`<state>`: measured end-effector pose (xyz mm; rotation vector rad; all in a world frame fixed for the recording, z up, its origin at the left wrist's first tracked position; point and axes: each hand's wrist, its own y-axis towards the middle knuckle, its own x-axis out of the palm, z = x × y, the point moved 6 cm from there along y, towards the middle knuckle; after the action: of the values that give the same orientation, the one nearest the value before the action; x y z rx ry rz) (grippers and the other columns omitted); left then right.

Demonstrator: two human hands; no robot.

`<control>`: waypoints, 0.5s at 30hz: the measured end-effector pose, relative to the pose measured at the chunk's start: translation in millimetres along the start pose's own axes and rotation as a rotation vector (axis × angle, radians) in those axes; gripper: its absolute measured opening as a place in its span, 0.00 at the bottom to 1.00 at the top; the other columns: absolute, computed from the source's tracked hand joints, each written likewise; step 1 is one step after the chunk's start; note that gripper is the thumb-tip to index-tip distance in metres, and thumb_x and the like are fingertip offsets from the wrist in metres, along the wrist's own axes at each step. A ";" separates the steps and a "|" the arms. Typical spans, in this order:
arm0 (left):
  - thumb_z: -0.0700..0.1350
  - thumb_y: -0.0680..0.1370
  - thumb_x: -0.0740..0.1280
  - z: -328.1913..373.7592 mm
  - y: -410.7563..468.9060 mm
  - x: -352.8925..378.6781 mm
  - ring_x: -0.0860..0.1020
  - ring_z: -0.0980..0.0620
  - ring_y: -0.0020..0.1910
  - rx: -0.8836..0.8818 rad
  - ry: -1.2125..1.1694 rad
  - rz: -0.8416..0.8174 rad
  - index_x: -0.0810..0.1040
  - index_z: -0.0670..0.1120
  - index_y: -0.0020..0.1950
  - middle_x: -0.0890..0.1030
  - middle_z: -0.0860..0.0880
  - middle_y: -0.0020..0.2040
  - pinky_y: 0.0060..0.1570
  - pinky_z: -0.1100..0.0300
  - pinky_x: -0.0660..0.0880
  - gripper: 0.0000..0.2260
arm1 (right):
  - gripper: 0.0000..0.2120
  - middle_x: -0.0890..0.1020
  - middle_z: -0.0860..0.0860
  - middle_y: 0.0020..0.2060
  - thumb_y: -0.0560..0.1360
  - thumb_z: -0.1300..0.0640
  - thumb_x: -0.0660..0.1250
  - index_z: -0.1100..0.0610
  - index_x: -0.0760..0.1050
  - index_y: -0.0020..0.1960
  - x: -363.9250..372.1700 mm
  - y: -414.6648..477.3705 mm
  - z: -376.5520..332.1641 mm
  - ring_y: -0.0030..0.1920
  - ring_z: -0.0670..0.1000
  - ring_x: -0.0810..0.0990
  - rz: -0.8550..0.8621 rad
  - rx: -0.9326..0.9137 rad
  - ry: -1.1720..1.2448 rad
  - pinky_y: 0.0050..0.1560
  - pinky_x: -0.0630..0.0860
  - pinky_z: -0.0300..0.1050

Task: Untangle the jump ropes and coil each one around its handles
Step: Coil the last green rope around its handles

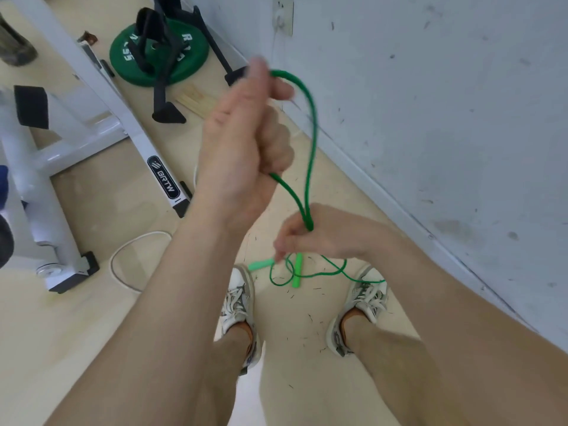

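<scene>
Untangling is the step in hand, judging by the snarl that remains low down. The left hand is raised and closed in a fist round the green rope, which leaves the fist both at the top, by the thumb, and at the bottom. From there the two runs swing out to the right and come together lower down at the right hand, whose curled fingers pinch the bend of the loop. Below that hand the rope drops into several crossed loops about the two light green handles, which are low between the shoes. Whether they rest on the floor or hang just above it cannot be told. A white cord lies in a curve on the floor well to the left, apart from the green one; it may be a second rope, but that is unclear.

The next move probably calls for feeding the held loop back through the crossings near the handles, with one hand keeping the rope taut while the other works a handle free. Coiling has not yet begun.
</scene>
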<state>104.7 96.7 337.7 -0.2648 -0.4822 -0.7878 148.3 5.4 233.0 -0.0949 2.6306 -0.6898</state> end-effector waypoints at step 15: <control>0.67 0.74 0.59 -118.2 -51.1 19.1 0.76 0.57 0.63 -0.669 0.685 -0.760 0.76 0.49 0.63 0.82 0.52 0.59 0.68 0.54 0.65 0.27 | 0.19 0.60 0.47 0.23 0.83 0.52 0.56 0.57 0.67 0.35 -84.5 -25.1 8.7 0.19 0.44 0.60 0.357 -0.264 1.991 0.16 0.61 0.32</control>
<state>116.1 2.7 248.3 -0.4094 0.3873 -1.6989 227.8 -6.3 270.2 1.8182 4.1585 -0.1346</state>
